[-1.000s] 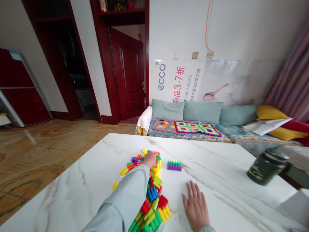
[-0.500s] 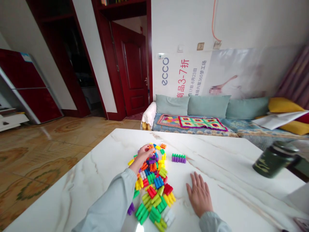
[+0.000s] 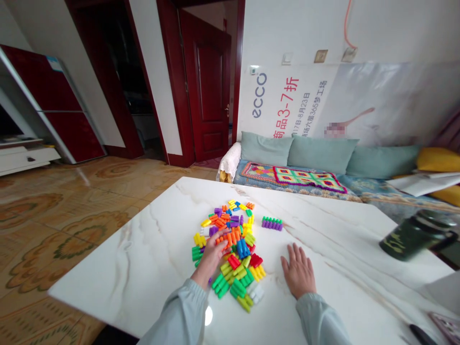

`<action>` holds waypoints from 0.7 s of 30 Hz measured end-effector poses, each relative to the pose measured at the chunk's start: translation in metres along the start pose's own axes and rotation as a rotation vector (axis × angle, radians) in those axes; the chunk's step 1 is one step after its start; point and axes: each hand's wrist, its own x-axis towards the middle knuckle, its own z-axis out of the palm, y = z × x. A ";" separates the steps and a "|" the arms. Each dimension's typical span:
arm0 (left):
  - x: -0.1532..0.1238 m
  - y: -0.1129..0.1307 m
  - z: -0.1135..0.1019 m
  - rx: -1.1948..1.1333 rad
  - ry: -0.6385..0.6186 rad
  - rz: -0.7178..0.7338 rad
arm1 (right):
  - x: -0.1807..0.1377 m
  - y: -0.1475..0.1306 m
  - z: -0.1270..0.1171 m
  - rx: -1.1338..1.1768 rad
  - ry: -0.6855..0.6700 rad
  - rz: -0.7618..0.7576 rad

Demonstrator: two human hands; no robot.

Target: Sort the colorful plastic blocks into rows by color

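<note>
My left hand (image 3: 211,256) is over the left side of a pile of colourful plastic building blocks, its fingers pinched on an orange block (image 3: 221,238). More orange blocks (image 3: 235,235) lie right beside the fingertips, and blue blocks (image 3: 243,248) are a little further right. Nearer to me in the pile are green blocks (image 3: 237,289) and a white block (image 3: 256,291). My right hand (image 3: 299,272) rests flat on the table, palm down with fingers spread, holding nothing. Beyond it stands a joined row of green and purple blocks (image 3: 272,224), apart from the pile.
The white marbled table (image 3: 151,249) carries everything. A dark green lidded mug (image 3: 411,237) stands at the right, with a dark object (image 3: 421,334) and a phone-like item (image 3: 445,328) near the lower right edge. Behind the table is a sofa (image 3: 325,155).
My left hand has drawn back toward me from the far part of the pile, with orange at its fingertips. My right hand stays flat on the table. The view has shifted.
</note>
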 end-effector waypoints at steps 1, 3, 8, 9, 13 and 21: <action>0.000 0.000 0.000 0.038 0.018 0.020 | 0.000 0.000 0.000 0.004 0.001 0.002; 0.000 -0.001 0.000 0.129 0.062 0.062 | 0.000 0.000 0.000 0.016 -0.003 0.002; -0.004 -0.012 -0.002 0.521 0.086 0.269 | 0.001 0.001 -0.002 0.054 -0.016 -0.004; -0.005 -0.015 -0.003 0.616 0.074 0.340 | 0.002 0.002 -0.002 0.065 -0.009 -0.005; -0.005 -0.030 -0.005 0.882 0.010 0.592 | 0.002 0.002 -0.004 0.178 0.062 -0.017; 0.002 -0.039 -0.013 0.984 0.011 0.717 | -0.007 -0.098 -0.051 0.661 0.118 -0.514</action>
